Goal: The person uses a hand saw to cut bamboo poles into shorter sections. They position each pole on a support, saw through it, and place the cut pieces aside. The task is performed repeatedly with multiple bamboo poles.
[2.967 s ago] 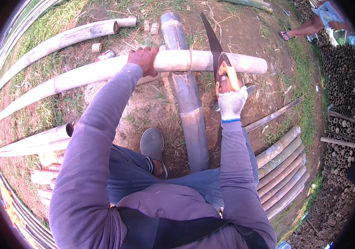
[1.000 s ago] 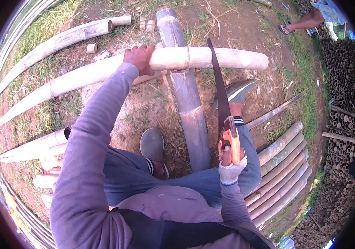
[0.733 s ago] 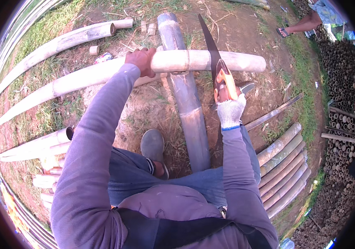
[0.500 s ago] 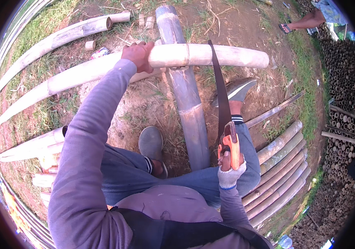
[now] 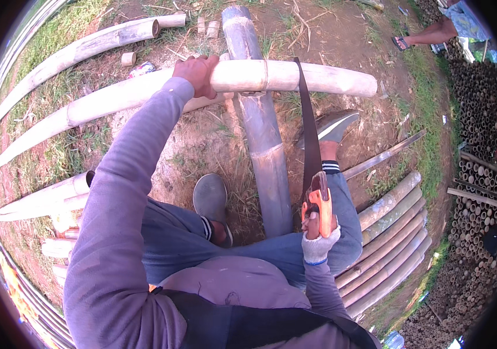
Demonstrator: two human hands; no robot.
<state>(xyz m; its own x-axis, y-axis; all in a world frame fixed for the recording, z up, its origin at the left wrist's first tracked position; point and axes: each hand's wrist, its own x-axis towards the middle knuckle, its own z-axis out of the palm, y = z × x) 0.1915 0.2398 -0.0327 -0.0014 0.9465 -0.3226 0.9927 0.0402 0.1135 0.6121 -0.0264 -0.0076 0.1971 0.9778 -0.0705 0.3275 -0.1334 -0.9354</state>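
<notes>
A pale, thick bamboo pole [image 5: 341, 79] lies crosswise in front of me. It rests on a darker grey bamboo log [image 5: 270, 168] that runs away from me between my feet. My left hand [image 5: 197, 75] is closed over the top of the pale pole, left of the log. In a fingerless glove, my right hand [image 5: 320, 239] grips the orange handle of a hand saw [image 5: 310, 136]. The dark blade reaches away from me to the pole, right of the log, its tip showing past the far side. How deep it sits in the bamboo I cannot tell.
Beside my right leg several bamboo poles [image 5: 391, 232] lie side by side. More poles [image 5: 103, 43] stretch across the grass at the far left. Stacked bamboo ends [image 5: 481, 104] line the right side. Another person's sandaled foot [image 5: 401, 42] shows at the far right.
The saw handle and my right hand have shifted very slightly left. My left hand keeps its hold on the bamboo pole, and the whole view has moved a little.
</notes>
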